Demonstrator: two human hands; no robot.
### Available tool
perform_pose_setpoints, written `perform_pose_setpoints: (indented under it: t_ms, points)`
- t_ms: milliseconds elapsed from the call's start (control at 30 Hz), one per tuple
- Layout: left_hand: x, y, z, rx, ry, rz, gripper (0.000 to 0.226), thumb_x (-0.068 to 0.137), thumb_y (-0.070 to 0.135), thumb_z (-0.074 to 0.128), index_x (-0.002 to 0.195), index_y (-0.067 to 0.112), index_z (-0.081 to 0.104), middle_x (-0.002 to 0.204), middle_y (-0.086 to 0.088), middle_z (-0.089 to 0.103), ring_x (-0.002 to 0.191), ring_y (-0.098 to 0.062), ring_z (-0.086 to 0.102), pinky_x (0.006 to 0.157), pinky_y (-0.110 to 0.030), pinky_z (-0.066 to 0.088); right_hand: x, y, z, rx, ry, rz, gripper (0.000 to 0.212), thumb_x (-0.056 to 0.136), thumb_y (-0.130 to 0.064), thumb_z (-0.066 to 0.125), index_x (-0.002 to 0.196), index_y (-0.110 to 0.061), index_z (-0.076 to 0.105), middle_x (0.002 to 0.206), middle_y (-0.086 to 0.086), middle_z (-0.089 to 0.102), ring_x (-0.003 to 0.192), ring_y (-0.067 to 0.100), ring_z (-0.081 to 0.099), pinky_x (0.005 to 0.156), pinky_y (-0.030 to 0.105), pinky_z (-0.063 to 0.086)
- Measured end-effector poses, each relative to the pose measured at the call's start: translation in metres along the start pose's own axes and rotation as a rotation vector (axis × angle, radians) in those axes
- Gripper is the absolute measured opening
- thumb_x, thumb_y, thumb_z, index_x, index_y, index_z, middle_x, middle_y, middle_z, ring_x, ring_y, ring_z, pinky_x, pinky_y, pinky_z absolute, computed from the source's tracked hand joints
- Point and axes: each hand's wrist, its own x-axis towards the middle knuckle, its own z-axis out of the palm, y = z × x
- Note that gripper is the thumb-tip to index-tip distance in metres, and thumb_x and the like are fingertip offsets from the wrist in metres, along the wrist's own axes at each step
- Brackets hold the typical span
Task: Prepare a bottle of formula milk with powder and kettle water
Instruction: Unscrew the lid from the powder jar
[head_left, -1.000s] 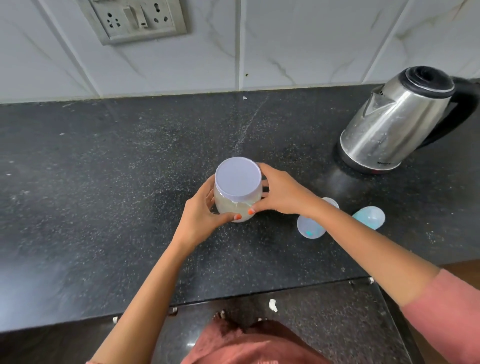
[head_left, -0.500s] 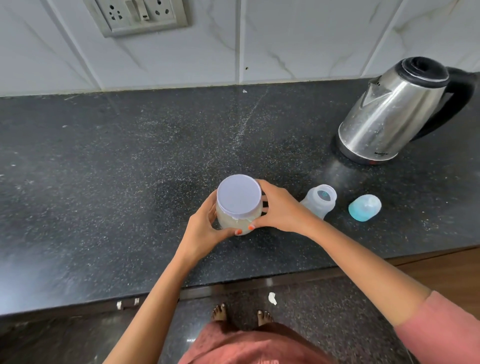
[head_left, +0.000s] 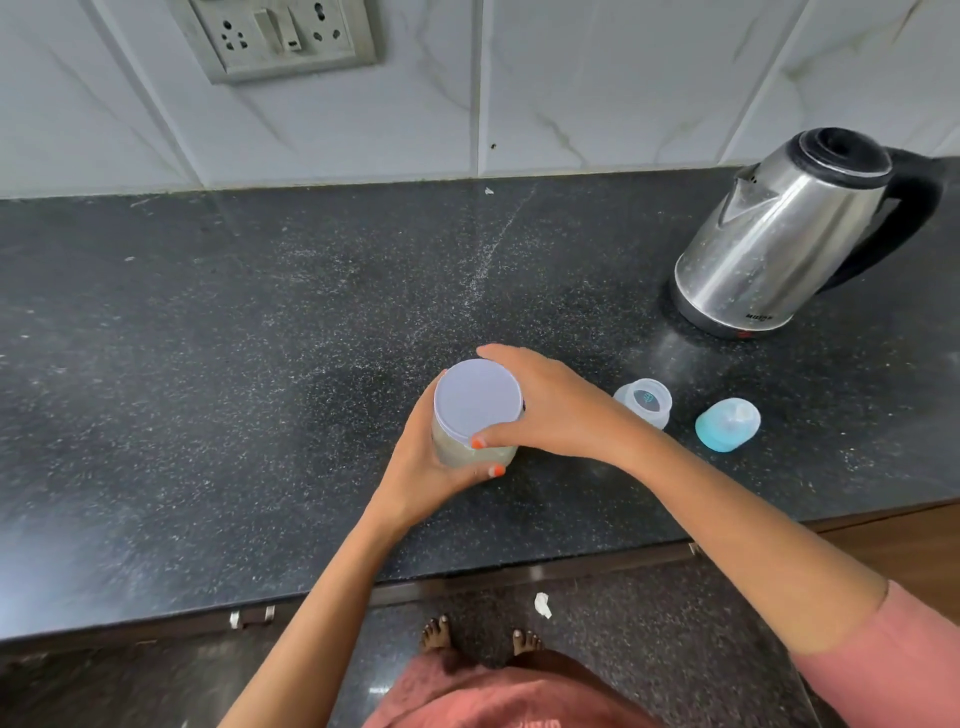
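A clear jar of pale powder (head_left: 470, 452) with a lilac lid (head_left: 477, 401) stands on the black counter near its front edge. My left hand (head_left: 421, 467) wraps around the jar's body from the left. My right hand (head_left: 550, 405) grips the lid's rim from the right, thumb at the front. Just right of it stands an open, empty baby bottle (head_left: 647, 402). Its blue teat cap (head_left: 727, 423) lies on its side further right. A steel kettle (head_left: 784, 239) with black lid and handle stands at the back right.
The black speckled counter (head_left: 208, 389) runs wide to the left, with a white tiled wall behind and a socket plate (head_left: 283, 36) up on it. Below the front edge are the floor, my bare feet and a scrap of white paper (head_left: 543, 605).
My right hand has shifted from the jar's side up onto the lid, fingers now curled over its far rim. The view has drifted, and the jar stays in place on the counter.
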Motion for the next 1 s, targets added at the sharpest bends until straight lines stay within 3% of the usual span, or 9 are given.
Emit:
perform_pose_setpoints:
  t_ms: [133,267,400,533,733,900,1000]
  points:
    - [0.004,-0.001,0.008,-0.010,0.077,0.015,0.087,0.044,0.037,0.082,0.119,0.039,0.038,0.122,0.013,0.049,0.110,0.008,0.050,0.088,-0.013,0.042,0.006,-0.020,0.004,-0.235,0.005,0.048,0.088,0.074,-0.052,0.065,0.142,-0.020,0.019,0.145,0.001,0.034,0.132,0.024,0.030,0.096,0.042,0.036]
    - [0.005,-0.008,0.013,-0.020,0.139,-0.003,0.083,0.049,0.030,0.084,0.114,0.056,0.040,0.124,0.004,0.055,0.114,-0.011,0.055,0.090,-0.042,0.050,0.012,-0.033,0.016,-0.461,0.037,0.073,0.090,0.071,-0.059,0.064,0.139,-0.016,0.023,0.135,0.009,0.040,0.123,0.029,0.038,0.088,0.039,0.039]
    - [0.007,-0.006,0.014,0.024,0.154,-0.018,0.077,0.050,0.032,0.078,0.114,0.050,0.039,0.119,0.007,0.057,0.108,-0.002,0.056,0.084,-0.019,0.047,0.016,-0.036,0.020,-0.541,0.090,0.041,0.072,0.076,-0.047,0.064,0.134,-0.019,0.032,0.127,0.010,0.043,0.114,0.030,0.043,0.073,0.033,0.030]
    - [0.008,-0.002,0.014,0.126,0.170,-0.063,0.077,0.044,0.044,0.075,0.108,0.055,0.035,0.114,0.020,0.055,0.102,0.015,0.051,0.075,-0.002,0.038,0.019,-0.033,0.016,-0.555,0.090,0.002,0.064,0.072,-0.043,0.066,0.126,-0.020,0.039,0.119,0.007,0.044,0.105,0.028,0.044,0.068,0.032,0.031]
    - [0.008,-0.002,0.012,0.167,0.181,-0.102,0.082,0.040,0.051,0.073,0.112,0.052,0.035,0.114,0.025,0.054,0.107,0.008,0.051,0.082,-0.014,0.043,0.021,-0.030,0.011,-0.539,0.052,-0.042,0.067,0.069,-0.039,0.069,0.126,-0.021,0.040,0.119,0.005,0.044,0.104,0.028,0.042,0.067,0.031,0.033]
    - [0.008,-0.006,0.010,0.176,0.192,-0.103,0.097,0.039,0.049,0.076,0.127,0.031,0.041,0.120,0.014,0.057,0.112,-0.002,0.053,0.091,-0.032,0.046,0.023,-0.028,0.009,-0.525,0.027,-0.086,0.066,0.069,-0.038,0.069,0.127,-0.021,0.042,0.119,0.005,0.045,0.104,0.028,0.041,0.066,0.032,0.034]
    - [0.008,-0.005,0.009,0.167,0.186,-0.109,0.094,0.038,0.046,0.078,0.124,0.035,0.043,0.117,0.016,0.059,0.109,-0.001,0.054,0.091,-0.033,0.047,0.025,-0.026,0.008,-0.517,0.005,-0.110,0.065,0.069,-0.037,0.069,0.126,-0.021,0.043,0.118,0.005,0.045,0.103,0.028,0.040,0.066,0.032,0.035]
